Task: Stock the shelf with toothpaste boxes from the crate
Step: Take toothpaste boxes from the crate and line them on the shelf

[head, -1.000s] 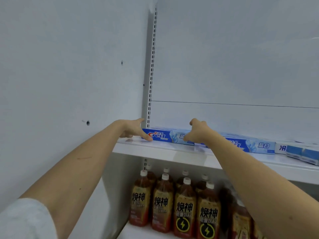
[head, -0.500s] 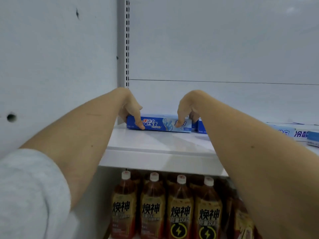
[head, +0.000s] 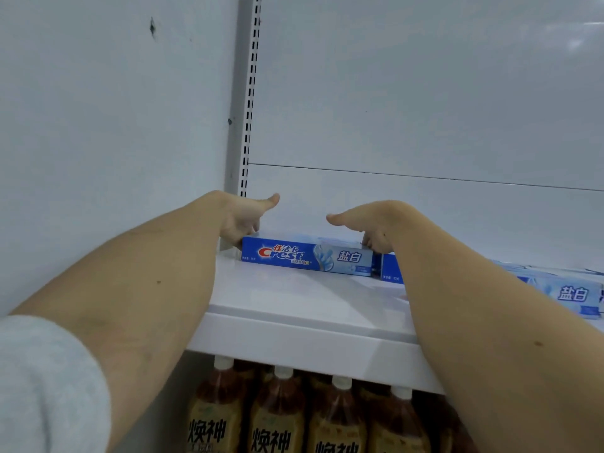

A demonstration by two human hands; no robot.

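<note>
A blue Crest toothpaste box (head: 307, 256) lies lengthwise at the back left of the white shelf (head: 294, 338), its printed face towards me. My left hand (head: 243, 220) is at the box's left end, fingers curled around that end and thumb raised. My right hand (head: 369, 223) is at the box's right end, fingers wrapped over the corner and thumb pointing left above the box. A second blue box (head: 390, 273) sits just right of it, mostly hidden by my right forearm. The crate is out of view.
More toothpaste boxes (head: 568, 294) lie along the shelf to the right. Several brown drink bottles (head: 277, 420) stand on the shelf below. A slotted upright rail (head: 250, 93) and a white wall (head: 114, 125) close off the left side.
The box has gone from near the shelf's front edge to the back. My fingertips left its front face and now hold its two ends, thumbs lifted.
</note>
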